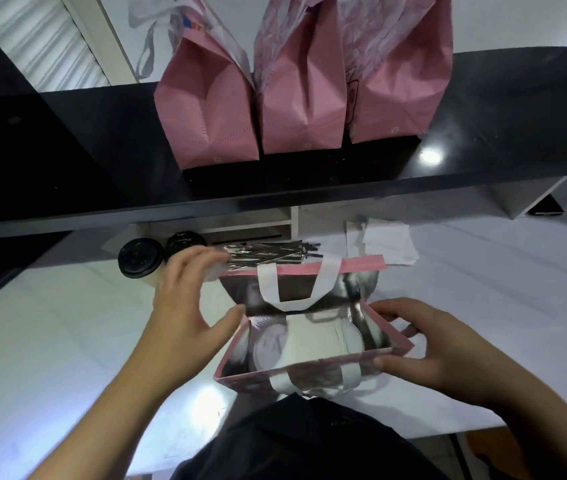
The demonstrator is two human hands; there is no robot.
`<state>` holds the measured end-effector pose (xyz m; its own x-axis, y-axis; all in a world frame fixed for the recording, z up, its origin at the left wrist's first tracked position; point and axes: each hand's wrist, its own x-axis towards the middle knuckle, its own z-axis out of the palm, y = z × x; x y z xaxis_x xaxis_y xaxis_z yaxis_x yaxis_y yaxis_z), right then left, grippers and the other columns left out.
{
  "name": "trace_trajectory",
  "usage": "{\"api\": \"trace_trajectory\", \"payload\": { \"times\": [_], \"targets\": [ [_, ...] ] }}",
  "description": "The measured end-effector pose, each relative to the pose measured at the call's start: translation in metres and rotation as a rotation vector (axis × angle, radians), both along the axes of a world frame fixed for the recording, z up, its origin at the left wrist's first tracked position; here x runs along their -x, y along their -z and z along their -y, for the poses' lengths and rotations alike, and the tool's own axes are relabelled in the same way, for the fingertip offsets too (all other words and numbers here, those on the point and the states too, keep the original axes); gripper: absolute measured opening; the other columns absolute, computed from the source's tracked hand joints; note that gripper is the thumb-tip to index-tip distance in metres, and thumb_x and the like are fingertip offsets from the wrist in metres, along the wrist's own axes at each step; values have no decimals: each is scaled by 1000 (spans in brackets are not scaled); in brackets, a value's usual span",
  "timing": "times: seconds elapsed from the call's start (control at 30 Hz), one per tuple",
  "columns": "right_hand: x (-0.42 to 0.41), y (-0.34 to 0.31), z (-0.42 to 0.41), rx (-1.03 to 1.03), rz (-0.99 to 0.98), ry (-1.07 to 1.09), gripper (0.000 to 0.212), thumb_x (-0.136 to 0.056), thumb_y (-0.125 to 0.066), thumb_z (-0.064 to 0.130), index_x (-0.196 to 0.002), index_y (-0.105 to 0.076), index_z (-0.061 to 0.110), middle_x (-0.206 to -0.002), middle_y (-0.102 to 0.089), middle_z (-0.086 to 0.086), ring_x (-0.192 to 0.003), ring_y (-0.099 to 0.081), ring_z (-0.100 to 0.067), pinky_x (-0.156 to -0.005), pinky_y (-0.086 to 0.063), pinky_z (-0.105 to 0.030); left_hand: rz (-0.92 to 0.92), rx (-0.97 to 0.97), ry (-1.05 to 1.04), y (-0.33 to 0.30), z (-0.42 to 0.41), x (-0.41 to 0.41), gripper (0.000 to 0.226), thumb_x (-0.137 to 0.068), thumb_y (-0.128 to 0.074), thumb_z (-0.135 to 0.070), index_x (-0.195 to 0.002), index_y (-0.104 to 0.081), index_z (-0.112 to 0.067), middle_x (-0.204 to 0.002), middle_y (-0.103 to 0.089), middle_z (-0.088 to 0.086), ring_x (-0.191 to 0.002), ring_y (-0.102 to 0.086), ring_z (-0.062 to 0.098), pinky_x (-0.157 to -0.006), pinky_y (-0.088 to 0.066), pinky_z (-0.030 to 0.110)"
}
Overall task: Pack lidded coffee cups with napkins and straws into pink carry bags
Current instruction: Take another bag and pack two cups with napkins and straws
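Observation:
An open pink carry bag (pixel 361 265) with a silver lining and white handles stands on the white counter in front of me. Inside it I see white shapes, too blurred to name. My left hand (pixel 188 306) is at the bag's left end, thumb on the rim and fingers spread over the left edge. My right hand (pixel 427 348) grips the bag's right end, thumb on the near rim and fingers behind the side fold. A pile of wrapped straws (pixel 268 254) lies just behind the bag. Two coffee cups with black lids (pixel 140 256) stand at the back left. White napkins (pixel 386 244) lie at the back right.
Three filled pink bags (pixel 296 105) stand in a row on the raised black shelf (pixel 67 168) behind the counter. The shelf's front edge overhangs the cups and straws. A dark phone-like object (pixel 545 206) lies under the shelf at the far right.

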<state>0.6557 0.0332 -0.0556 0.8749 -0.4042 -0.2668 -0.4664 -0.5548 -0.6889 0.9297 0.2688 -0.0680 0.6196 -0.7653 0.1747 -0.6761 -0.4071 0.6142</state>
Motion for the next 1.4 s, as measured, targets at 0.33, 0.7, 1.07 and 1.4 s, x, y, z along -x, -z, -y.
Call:
{"api": "trace_trajectory", "payload": {
  "times": [0.33,0.7,1.07,1.4],
  "targets": [
    [-16,23,7,-94,122,-15,50,-81,-62,44,-126,-53,62,-128,-59,34,-119,-56,6,-88,-47,-16,-428,-92,208,23,-36,31,57,-93,-77,-24,-138,-56,-51,-140,-60,-25,-124,-58,-1,-95,-43,9],
    [-27,47,3,-564,225,398,26,-96,-70,21,-118,-63,34,-106,-79,3,-98,-76,-18,-83,-62,-36,-956,182,-154,46,-9,22,43,-84,-80,6,-112,-56,-16,-102,-78,13,-97,-75,35,-77,-62,29],
    [-35,37,20,149,184,216,33,-85,-77,39,-114,-61,40,-115,-50,19,-105,-51,-4,-84,-48,-16,-737,121,33,31,-5,-8,93,-76,-82,-37,-152,-32,-56,-118,-66,-4,-100,-71,25,-84,-60,41],
    [-43,31,16,368,200,7,40,-92,-71,20,-130,-60,29,-124,-60,17,-113,-50,-4,-97,-42,-25,-296,-67,140,13,5,-20,54,-76,-75,-66,-122,-52,-50,-135,-50,-30,-124,-50,-8,-97,-47,24]
  ]
}}
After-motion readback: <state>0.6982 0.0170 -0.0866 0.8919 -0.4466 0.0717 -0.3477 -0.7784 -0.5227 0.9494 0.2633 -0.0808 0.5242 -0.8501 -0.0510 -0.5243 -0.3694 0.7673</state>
